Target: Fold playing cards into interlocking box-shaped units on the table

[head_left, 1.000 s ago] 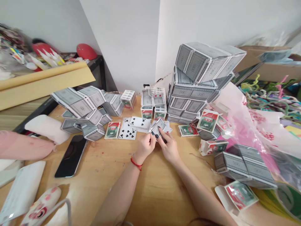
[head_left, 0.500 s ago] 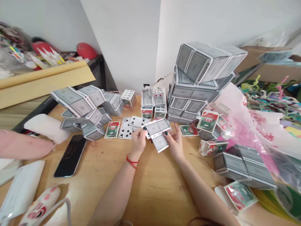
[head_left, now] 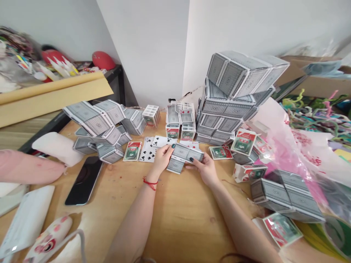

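Between my hands is a small piece of joined playing cards (head_left: 181, 152), grey patterned backs up, with one card sticking down at its lower left. My left hand (head_left: 162, 159) pinches its left edge, thumb on top. On the right side my right hand (head_left: 206, 168) grips it with the thumb on the card face and fingers underneath. Just behind, face-up playing cards (head_left: 150, 150) lie spread on the table, partly covered by the held piece. A red and green card box (head_left: 132, 151) lies left of them, and another card box (head_left: 221, 152) lies to the right.
A tall stack of folded-card blocks (head_left: 227, 106) stands at back right, a lower card structure (head_left: 95, 120) at left. Card boxes (head_left: 181, 124) stand at the back. A phone (head_left: 83, 180) lies left, near another person's arm (head_left: 30, 168). A card block (head_left: 285, 195) sits right.
The joined cards have turned in my hands, so the protruding card now points down at the left instead of the middle. My right fingers have closed further onto the right end.
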### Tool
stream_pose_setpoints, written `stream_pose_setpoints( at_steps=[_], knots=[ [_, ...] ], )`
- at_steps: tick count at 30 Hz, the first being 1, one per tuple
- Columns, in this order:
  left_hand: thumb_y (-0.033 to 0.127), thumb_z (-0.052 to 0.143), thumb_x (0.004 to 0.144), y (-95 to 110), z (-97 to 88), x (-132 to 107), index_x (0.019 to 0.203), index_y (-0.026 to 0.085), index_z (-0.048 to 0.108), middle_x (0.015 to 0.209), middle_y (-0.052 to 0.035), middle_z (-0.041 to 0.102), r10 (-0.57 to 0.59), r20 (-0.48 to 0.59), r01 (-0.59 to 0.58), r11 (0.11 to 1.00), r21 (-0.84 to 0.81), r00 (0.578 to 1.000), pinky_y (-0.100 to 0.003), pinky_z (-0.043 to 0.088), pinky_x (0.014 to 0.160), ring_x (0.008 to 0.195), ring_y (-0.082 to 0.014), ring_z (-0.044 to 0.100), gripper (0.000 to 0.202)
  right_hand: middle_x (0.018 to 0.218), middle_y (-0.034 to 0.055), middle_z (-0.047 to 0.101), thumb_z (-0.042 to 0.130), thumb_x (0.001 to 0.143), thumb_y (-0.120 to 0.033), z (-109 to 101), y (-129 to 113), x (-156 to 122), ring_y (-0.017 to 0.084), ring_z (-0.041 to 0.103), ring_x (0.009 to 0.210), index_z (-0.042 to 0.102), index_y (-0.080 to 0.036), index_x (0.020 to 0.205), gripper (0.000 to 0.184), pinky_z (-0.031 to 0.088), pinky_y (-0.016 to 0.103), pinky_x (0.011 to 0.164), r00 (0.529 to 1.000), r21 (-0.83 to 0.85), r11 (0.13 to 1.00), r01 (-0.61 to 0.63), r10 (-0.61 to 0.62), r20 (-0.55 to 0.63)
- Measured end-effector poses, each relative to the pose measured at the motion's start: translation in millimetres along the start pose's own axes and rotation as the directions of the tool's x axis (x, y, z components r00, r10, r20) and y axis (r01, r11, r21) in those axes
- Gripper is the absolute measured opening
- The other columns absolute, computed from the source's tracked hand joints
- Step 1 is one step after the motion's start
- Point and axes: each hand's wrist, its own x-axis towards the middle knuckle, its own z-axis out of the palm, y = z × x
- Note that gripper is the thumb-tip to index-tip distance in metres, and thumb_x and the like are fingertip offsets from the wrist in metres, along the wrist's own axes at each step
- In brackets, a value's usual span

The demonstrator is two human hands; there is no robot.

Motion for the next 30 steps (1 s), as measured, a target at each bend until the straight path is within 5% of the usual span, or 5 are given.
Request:
stream_pose_setpoints(
  at_steps=[17, 20, 23, 26, 30],
  knots=[
    [0.033, 0.043, 0.082, -2.5, 16.7, -10.2, 0.06, 0.017, 0.057, 0.05, -0.0012, 0.046, 0.254, -0.021, -0.19, 0.773, 0.606, 0.967, -0.025, 0.024, 0.054, 0.049, -0.0109, 0.039, 0.03, 0.113, 0.0069, 0.059, 0.071, 0.061, -0.033, -6.7, -8.3, -1.3, 0.025, 0.06, 0.091, 0.061, -0.021, 0.107, 0.049, 0.053, 0.039, 0.07, 0.981, -0.049, 0.992, -0.118, 0.124, 0.151],
    [0.038, 0.045, 0.08, -1.3, 14.3, -8.9, 0.056, 0.016, 0.054, 0.049, 0.0, 0.045, 0.156, -0.052, -0.119, 0.894, 0.432, 0.986, -0.024, 0.026, 0.054, 0.049, -0.0104, 0.039, 0.034, 0.104, 0.0074, 0.063, 0.073, 0.058, -0.033, -7.0, -10.4, -2.1, 0.025, 0.062, 0.083, 0.063, -0.019, 0.102, 0.047, 0.054, 0.039, 0.066, 0.979, -0.006, 0.989, -0.145, 0.145, 0.146],
    [0.045, 0.045, 0.077, -0.6, 8.7, -5.2, 0.054, 0.015, 0.053, 0.049, 0.0002, 0.048, -0.125, -0.004, 0.124, 0.992, -0.021, 0.992, -0.023, 0.03, 0.051, 0.049, -0.0109, 0.043, 0.039, 0.094, 0.0073, 0.066, 0.074, 0.057, -0.032, -9.2, -12.0, -1.5, 0.024, 0.064, 0.076, 0.064, -0.018, 0.097, 0.043, 0.054, 0.04, 0.064, 0.971, -0.011, 0.984, -0.177, 0.176, 0.162],
    [0.044, 0.051, 0.073, 0.9, 3.9, -3.2, 0.064, 0.014, 0.057, 0.055, -0.0007, 0.056, -0.332, 0.255, 0.412, 0.82, -0.398, 0.908, -0.024, 0.037, 0.052, 0.052, -0.0124, 0.05, 0.032, 0.087, 0.0072, 0.068, 0.073, 0.059, -0.032, -11.0, -12.4, -0.2, 0.022, 0.065, 0.07, 0.064, -0.017, 0.096, 0.041, 0.055, 0.039, 0.062, 0.966, -0.009, 0.982, -0.187, 0.185, 0.18],
    [0.041, 0.061, 0.066, 2.5, 1.2, -5.9, 0.068, 0.013, 0.059, 0.057, -0.0014, 0.059, -0.416, 0.469, 0.608, 0.687, -0.399, 0.779, -0.025, 0.04, 0.052, 0.053, -0.0135, 0.053, 0.028, 0.076, 0.0053, 0.069, 0.072, 0.06, -0.033, -11.0, -11.3, 0.1, 0.021, 0.064, 0.062, 0.066, -0.017, 0.09, 0.035, 0.055, 0.036, 0.055, 0.972, -0.021, 0.983, -0.182, 0.183, 0.144]
  ],
)
